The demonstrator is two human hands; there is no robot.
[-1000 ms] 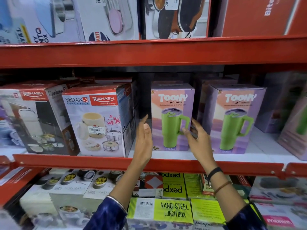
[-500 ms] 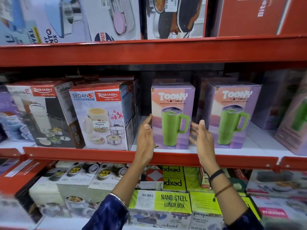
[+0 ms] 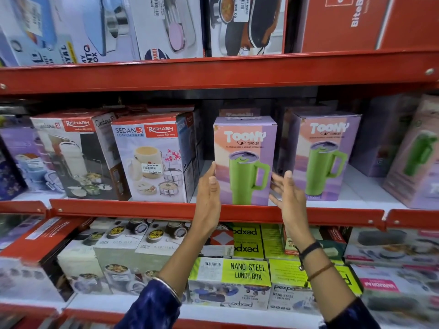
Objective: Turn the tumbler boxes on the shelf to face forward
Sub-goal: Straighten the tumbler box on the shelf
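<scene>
A purple and orange Toony tumbler box [image 3: 244,160] with a green tumbler pictured on it stands at the middle shelf's front, face forward. My left hand [image 3: 209,193] is flat and upright against the box's lower left edge, fingers apart. My right hand [image 3: 287,195] is spread just off its lower right edge and grips nothing. A second Toony box [image 3: 329,155] stands to the right, turned slightly left. A third tumbler box [image 3: 418,157] at the far right is angled, and a plain purple box [image 3: 382,136] stands behind it.
The red shelf lip [image 3: 142,210] runs below the boxes. A Sedan lunch pack box [image 3: 152,157] stands close on the left of the middle tumbler box. Nano Steel lunch boxes [image 3: 247,271] fill the shelf below, and cookware boxes [image 3: 166,24] the shelf above.
Both hands have closed in on the middle tumbler box: the left rose to its left edge, the right dropped a little beside its right edge. The view has shifted slightly.
</scene>
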